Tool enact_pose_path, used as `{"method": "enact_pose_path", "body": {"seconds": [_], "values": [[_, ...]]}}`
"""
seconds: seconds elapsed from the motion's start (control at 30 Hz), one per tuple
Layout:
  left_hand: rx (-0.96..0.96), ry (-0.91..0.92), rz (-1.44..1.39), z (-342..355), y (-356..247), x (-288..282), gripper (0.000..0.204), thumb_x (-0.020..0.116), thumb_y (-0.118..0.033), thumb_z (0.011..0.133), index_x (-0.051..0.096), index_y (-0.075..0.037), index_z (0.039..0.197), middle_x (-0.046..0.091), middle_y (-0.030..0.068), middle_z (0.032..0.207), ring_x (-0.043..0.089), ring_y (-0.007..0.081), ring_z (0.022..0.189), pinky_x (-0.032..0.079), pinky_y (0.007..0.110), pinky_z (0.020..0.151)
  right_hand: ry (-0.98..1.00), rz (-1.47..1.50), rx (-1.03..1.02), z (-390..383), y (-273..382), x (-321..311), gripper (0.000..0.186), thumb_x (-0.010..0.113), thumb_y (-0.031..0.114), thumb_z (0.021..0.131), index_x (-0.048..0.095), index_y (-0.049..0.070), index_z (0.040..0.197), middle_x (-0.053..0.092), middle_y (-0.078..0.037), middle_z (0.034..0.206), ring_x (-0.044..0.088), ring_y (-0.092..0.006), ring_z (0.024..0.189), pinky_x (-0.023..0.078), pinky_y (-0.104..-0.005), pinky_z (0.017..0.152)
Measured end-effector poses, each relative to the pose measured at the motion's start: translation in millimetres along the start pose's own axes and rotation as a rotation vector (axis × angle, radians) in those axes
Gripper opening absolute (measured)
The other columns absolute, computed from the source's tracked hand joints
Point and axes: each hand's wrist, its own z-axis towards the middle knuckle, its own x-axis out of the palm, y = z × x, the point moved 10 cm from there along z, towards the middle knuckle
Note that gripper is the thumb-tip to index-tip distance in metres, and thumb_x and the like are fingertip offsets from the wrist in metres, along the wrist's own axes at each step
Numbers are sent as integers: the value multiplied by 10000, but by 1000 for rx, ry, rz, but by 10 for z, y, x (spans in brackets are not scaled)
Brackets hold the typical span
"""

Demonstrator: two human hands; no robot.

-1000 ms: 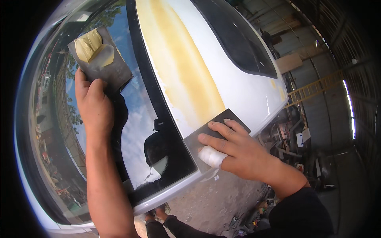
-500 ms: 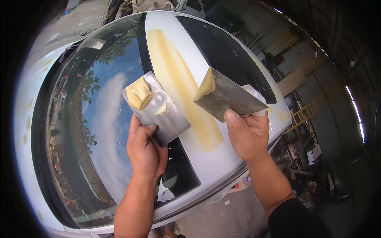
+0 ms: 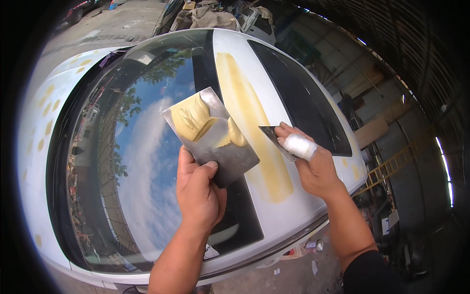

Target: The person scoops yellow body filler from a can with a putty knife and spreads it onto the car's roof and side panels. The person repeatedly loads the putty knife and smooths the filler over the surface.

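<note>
My left hand (image 3: 199, 193) grips a rectangular metal plate (image 3: 235, 165), thumb on top. A large mound of yellow body filler (image 3: 188, 117) lies on the plate's far left part. A smaller lump (image 3: 237, 132) sits at its right edge. To the right, my right hand (image 3: 319, 171) is closed on a thin metal spreader (image 3: 275, 139), tilted and seen nearly edge-on; its underside is hidden. White bandage (image 3: 300, 147) wraps one finger of that hand. Both tools are over a white car roof (image 3: 274, 215) with a long yellow filler strip (image 3: 252, 122), apart from each other.
The car's large windshield (image 3: 147, 132) spans the left, reflecting sky and trees. A dark glass panel (image 3: 313, 108) lies right of the strip. The spotted hood (image 3: 49, 117) is far left. A yellow ladder (image 3: 391, 164) and clutter stand at the right, below a corrugated wall.
My right hand has turned over, so its bandaged finger now faces up and the spreader is edge-on. A lump of filler now shows at the plate's right edge. The view has shifted.
</note>
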Motion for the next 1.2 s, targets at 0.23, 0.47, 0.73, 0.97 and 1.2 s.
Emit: {"method": "enact_pose_path", "body": {"seconds": [0.23,0.47,0.73,0.97,1.2], "values": [[-147,16,88,-16,218,-43,536,385,76,821,411,13,1352,541,139,1279,542,213,1167,424,359,1027,81,-451,-451,158,416,205,208,646,140,791,708,209,977,622,24,1297,517,-229,1282,342,-563,1069],[-151,46,176,39,166,-88,564,383,93,821,418,3,1376,564,116,1264,572,169,1114,471,304,946,210,-489,-432,-42,195,226,118,683,145,794,688,204,895,640,61,1258,538,-194,1259,339,-555,1085],[-333,103,215,-42,333,-123,713,387,133,766,345,-11,1463,533,105,1316,527,168,1188,434,282,985,54,-286,-518,113,325,432,253,719,107,807,717,234,1026,665,39,1219,567,-201,1233,357,-522,1079],[-95,114,496,79,205,-360,717,376,128,764,330,6,1469,485,103,1378,474,192,1258,365,316,1069,214,-237,-322,42,-173,489,296,581,-33,812,705,136,1022,654,-2,1248,569,-231,1225,361,-528,1077],[18,-93,646,279,264,-905,664,363,83,784,309,6,1441,493,124,1312,502,200,1195,396,336,1044,90,-308,265,798,-1646,-63,303,510,-32,919,614,46,1192,685,-158,1071,654,-304,964,481,-333,880]]}}
